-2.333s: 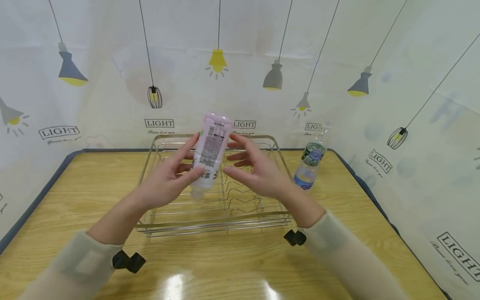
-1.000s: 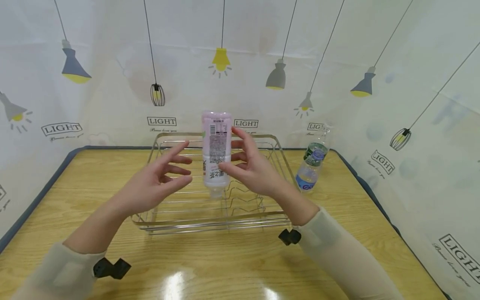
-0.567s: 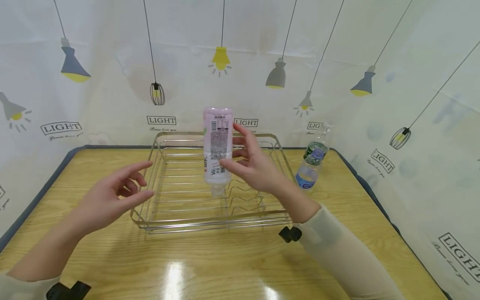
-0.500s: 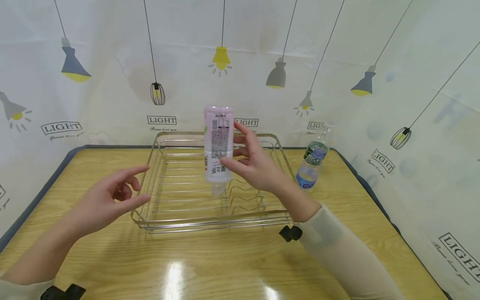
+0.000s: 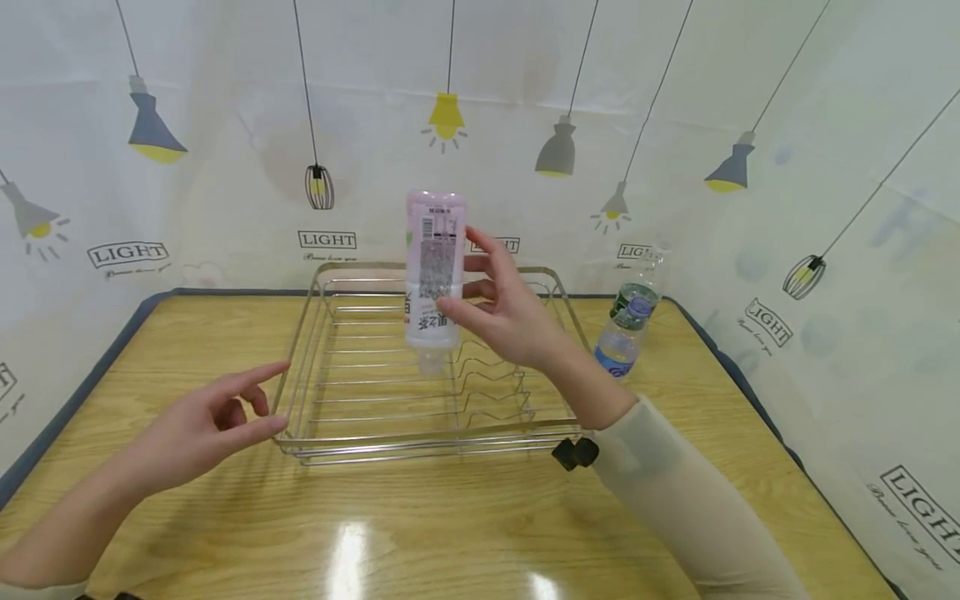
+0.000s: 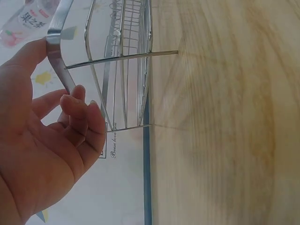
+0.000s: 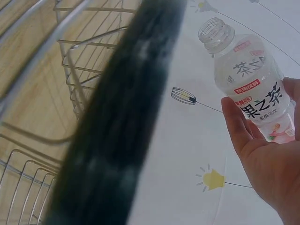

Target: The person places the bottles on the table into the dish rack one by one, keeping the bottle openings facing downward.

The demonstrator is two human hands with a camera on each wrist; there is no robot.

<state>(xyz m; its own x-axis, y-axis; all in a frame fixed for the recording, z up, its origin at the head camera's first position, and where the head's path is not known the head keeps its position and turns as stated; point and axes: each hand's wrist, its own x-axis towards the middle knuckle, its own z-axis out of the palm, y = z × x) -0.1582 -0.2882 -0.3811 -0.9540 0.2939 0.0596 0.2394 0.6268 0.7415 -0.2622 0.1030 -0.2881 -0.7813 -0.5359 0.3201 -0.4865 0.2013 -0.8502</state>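
Note:
My right hand (image 5: 517,317) holds a clear plastic drink bottle (image 5: 435,275) with a pink and white label. The bottle is upside down above a wire dish rack (image 5: 375,440), its neck pointing down and apart from the wires. Its open mouth, with no cap on, shows in the right wrist view, where my fingers lie along the label of the bottle (image 7: 262,93). My left hand (image 5: 183,433) is at the rack's left rim, thumb and index finger spread. In the left wrist view a fingertip meets the metal rim (image 6: 54,42), and the other fingers are loosely bent.
To the right of the rack stand two more clear bottles, one with a blue label (image 5: 617,354) and one with a green label (image 5: 630,304) behind it. A lamp-patterned sheet (image 5: 225,167) rises behind the wooden table (image 5: 420,533).
My left hand held the bottle at first, then let go and moved left and down to the rack's rim. My right hand took the bottle, turned it straight and raised it slightly.

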